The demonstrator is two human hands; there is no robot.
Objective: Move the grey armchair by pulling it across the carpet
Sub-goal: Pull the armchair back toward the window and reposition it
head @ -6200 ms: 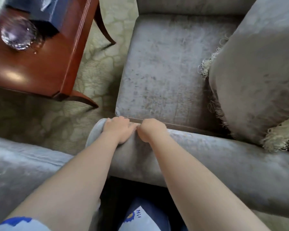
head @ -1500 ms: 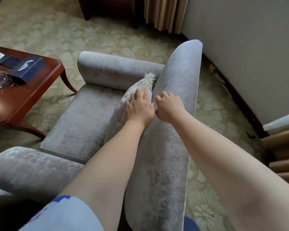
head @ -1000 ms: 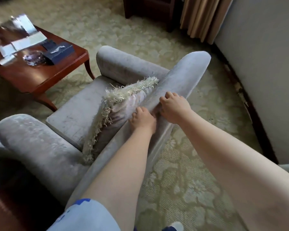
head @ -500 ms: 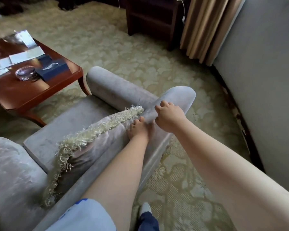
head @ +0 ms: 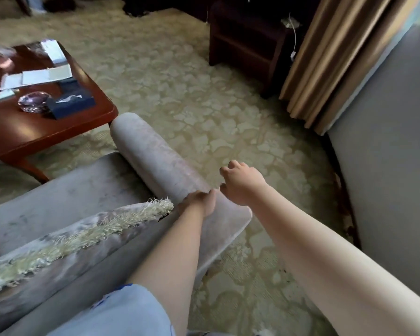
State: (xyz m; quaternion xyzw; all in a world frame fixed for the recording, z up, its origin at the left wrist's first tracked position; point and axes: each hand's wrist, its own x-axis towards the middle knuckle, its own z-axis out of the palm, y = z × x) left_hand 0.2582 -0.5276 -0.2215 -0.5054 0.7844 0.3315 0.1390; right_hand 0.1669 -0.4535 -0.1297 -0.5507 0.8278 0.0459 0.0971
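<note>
The grey armchair [head: 68, 195] fills the lower left of the head view, on the patterned carpet [head: 204, 112]. A grey cushion with a pale fringe [head: 83, 236] leans against its backrest. My left hand [head: 200, 202] rests on the top of the backrest, where it meets the far rolled armrest [head: 150, 154], fingers curled over the fabric. My right hand [head: 240, 184] hovers just right of it, off the chair, fingers loosely curled and holding nothing.
A red-brown wooden coffee table [head: 46, 127] with papers, a glass ashtray and a dark box stands close to the armrest at left. A dark cabinet [head: 247, 42] and tan curtain [head: 325, 59] stand at the back right. A grey wall [head: 393, 141] runs along the right.
My right hand has let go of the backrest and lifted off to the right. The chair sits lower and further left in view, its armrest now near the table corner.
</note>
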